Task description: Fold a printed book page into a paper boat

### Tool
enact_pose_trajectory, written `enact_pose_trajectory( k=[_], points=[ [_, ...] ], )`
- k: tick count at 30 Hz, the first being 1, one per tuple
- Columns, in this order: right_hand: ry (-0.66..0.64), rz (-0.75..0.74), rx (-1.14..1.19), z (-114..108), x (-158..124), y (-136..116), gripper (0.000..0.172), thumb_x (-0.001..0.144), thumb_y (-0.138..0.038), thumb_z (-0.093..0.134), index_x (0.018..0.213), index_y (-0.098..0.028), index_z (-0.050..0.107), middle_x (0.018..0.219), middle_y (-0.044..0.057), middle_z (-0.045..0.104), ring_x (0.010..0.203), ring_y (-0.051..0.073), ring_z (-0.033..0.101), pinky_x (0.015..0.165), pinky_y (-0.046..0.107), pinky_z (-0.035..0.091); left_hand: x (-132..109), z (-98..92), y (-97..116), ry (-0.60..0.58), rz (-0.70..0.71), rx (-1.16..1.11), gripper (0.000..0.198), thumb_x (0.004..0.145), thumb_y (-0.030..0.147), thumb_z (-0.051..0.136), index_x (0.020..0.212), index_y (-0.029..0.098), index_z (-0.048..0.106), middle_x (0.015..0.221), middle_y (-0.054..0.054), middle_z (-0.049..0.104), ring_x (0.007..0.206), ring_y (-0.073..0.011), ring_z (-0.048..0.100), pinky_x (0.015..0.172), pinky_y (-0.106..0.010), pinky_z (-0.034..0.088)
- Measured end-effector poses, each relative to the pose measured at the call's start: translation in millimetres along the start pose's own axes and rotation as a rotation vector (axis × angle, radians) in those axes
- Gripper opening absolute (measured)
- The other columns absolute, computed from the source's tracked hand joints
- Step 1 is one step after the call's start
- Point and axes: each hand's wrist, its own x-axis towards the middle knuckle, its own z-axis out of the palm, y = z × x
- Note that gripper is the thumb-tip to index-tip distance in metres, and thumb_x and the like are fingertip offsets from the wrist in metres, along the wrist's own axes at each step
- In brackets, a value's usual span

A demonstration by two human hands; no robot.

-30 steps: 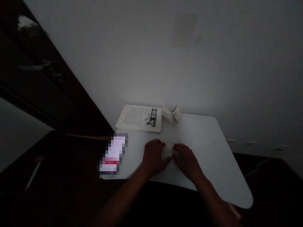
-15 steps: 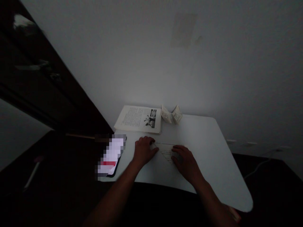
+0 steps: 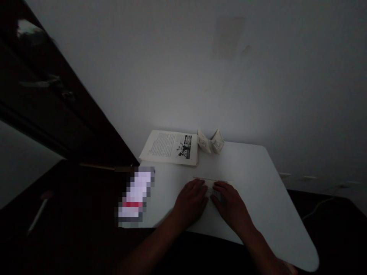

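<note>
A sheet of printed paper (image 3: 211, 184) lies flat on the white table (image 3: 258, 179), folded into a narrow shape. My left hand (image 3: 190, 201) lies on its left part with fingers stretched flat. My right hand (image 3: 231, 204) presses on its right part, fingers also flat and slightly spread. Both hands sit side by side and cover most of the sheet; only its far edge and a strip between the hands show.
An open book (image 3: 172, 146) with a black-and-white picture lies at the table's far left. A folded paper figure (image 3: 211, 142) stands beside it against the wall. A lit phone (image 3: 134, 195) rests on the table's left edge. Dark furniture fills the left side.
My left hand moved from the sheet's far left corner back toward the middle, beside my right hand. The paper's left flap now lies folded under it.
</note>
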Motion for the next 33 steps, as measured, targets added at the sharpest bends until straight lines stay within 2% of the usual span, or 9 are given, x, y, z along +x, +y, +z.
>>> enact_pose_trajectory(
  k=[5,9,12,18,22,24,29,33],
  points=[
    [0.092,0.142,-0.251,-3.6,-9.7,0.1,0.054,0.077,-0.053,0.055,0.11,-0.01,0.059,0.118,0.016,0.058,0.11,0.028,0.053,0.094,0.045,0.042,1.7,-6.5,-0.1,-0.021,-0.063,0.048,0.04,0.081,0.039,0.054,0.118,0.024,0.054,0.134,-0.01,0.044,0.124,-0.0287,0.038,0.099,-0.046,0.037],
    [0.051,0.172,-0.339,-9.4,-11.4,-0.8,0.069,0.077,-0.06,0.05,0.117,-0.004,0.054,0.126,0.021,0.052,0.116,0.031,0.047,0.097,0.046,0.038,-0.5,-10.0,2.0,0.007,-0.103,0.078,0.041,0.08,0.043,0.054,0.119,0.029,0.054,0.134,-0.009,0.043,0.124,-0.0314,0.036,0.096,-0.05,0.035],
    [0.011,0.179,-0.379,-10.7,-10.1,-1.6,0.072,0.078,-0.061,0.047,0.118,-0.002,0.053,0.127,0.023,0.05,0.119,0.033,0.045,0.098,0.048,0.036,-2.1,-8.4,3.6,0.006,-0.128,0.09,0.042,0.081,0.044,0.052,0.121,0.031,0.052,0.134,-0.01,0.043,0.124,-0.0314,0.037,0.096,-0.051,0.033],
    [-0.021,0.141,-0.406,-6.6,-12.6,-3.8,0.063,0.083,-0.055,0.044,0.115,-0.002,0.057,0.125,0.022,0.053,0.12,0.031,0.045,0.102,0.046,0.031,-2.9,-6.7,2.3,-0.002,-0.139,0.095,0.042,0.082,0.045,0.051,0.123,0.032,0.05,0.134,-0.01,0.042,0.123,-0.0308,0.036,0.096,-0.05,0.031],
    [0.002,0.131,-0.399,-7.3,-12.0,-3.8,0.063,0.082,-0.054,0.048,0.119,-0.003,0.054,0.132,0.022,0.046,0.124,0.032,0.04,0.101,0.047,0.033,-2.7,-6.8,2.1,0.011,-0.135,0.09,0.042,0.082,0.044,0.052,0.122,0.032,0.051,0.133,-0.009,0.042,0.123,-0.031,0.035,0.095,-0.05,0.031],
    [-0.009,0.089,-0.396,-8.4,-11.0,-3.6,0.058,0.082,-0.05,0.049,0.119,-0.005,0.055,0.133,0.021,0.045,0.124,0.032,0.04,0.101,0.047,0.034,-2.6,-6.9,2.4,0.015,-0.134,0.087,0.041,0.082,0.043,0.052,0.121,0.032,0.052,0.133,-0.009,0.042,0.123,-0.0314,0.035,0.095,-0.05,0.031],
    [-0.012,-0.024,-0.377,-6.0,-14.9,-7.1,0.036,0.086,-0.035,0.05,0.107,-0.008,0.063,0.122,0.019,0.057,0.116,0.03,0.05,0.098,0.048,0.038,-2.0,-7.3,2.9,0.011,-0.143,0.08,0.041,0.082,0.043,0.051,0.121,0.032,0.052,0.133,-0.009,0.042,0.123,-0.0309,0.036,0.095,-0.05,0.031],
    [0.036,-0.12,-0.251,-2.2,-21.3,-16.0,0.021,0.086,-0.02,0.049,0.096,-0.014,0.067,0.11,0.012,0.065,0.106,0.025,0.058,0.098,0.046,0.04,-2.2,-5.9,2.2,0.014,-0.148,0.078,0.042,0.081,0.043,0.052,0.122,0.032,0.052,0.133,-0.009,0.042,0.123,-0.0308,0.036,0.095,-0.05,0.031]
  ],
)
